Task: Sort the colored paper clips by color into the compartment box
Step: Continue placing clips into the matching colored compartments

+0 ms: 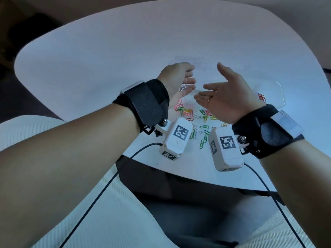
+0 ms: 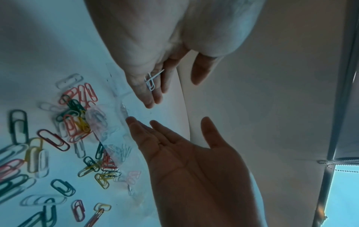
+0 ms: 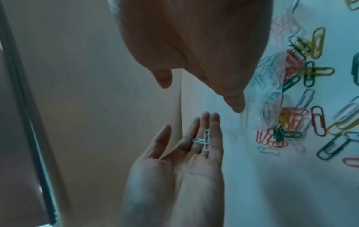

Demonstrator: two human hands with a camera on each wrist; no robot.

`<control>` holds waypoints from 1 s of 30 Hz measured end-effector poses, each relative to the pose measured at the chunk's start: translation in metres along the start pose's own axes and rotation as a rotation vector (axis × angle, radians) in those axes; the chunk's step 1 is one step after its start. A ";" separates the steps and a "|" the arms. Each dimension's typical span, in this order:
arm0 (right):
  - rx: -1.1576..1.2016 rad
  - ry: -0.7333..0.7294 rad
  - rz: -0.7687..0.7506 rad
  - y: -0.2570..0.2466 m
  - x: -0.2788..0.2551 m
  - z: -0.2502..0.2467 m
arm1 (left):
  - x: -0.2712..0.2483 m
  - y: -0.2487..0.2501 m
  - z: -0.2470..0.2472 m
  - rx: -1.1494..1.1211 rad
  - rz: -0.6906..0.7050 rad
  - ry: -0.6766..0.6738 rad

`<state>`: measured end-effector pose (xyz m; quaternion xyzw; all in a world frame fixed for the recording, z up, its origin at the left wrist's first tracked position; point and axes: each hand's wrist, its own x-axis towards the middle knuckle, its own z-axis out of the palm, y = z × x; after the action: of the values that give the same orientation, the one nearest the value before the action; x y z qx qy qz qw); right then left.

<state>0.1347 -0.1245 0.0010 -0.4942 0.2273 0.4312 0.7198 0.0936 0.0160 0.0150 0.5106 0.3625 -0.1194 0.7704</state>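
My left hand is raised above the table, palm up with straight fingers. Two white paper clips lie crossed on those fingers, seen also in the left wrist view as white clips. My right hand hovers beside it, open and empty, palm up. Beneath both hands a loose pile of colored clips is spread on the table: green, yellow, red, pink and white. The clear compartment box is faint; one section at its right end holds red clips, and a section near the pile holds whitish clips.
The white rounded table extends far and left of the hands. Its front edge runs just above my lap. Black cables trail from the wrist cameras over my white trousers.
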 end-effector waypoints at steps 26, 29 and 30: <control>-1.990 0.287 -0.292 -0.008 0.047 0.000 | 0.022 -0.039 -0.020 0.799 0.189 0.106; -2.120 0.288 -0.266 -0.006 0.049 0.003 | 0.024 -0.040 -0.019 0.764 0.175 0.087; -2.151 0.292 -0.256 -0.006 0.049 0.003 | 0.024 -0.040 -0.019 0.754 0.172 0.079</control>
<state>0.1653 -0.1027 -0.0315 -0.9310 -0.2382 0.2636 -0.0831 0.0802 0.0193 -0.0339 0.7909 0.2784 -0.1593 0.5211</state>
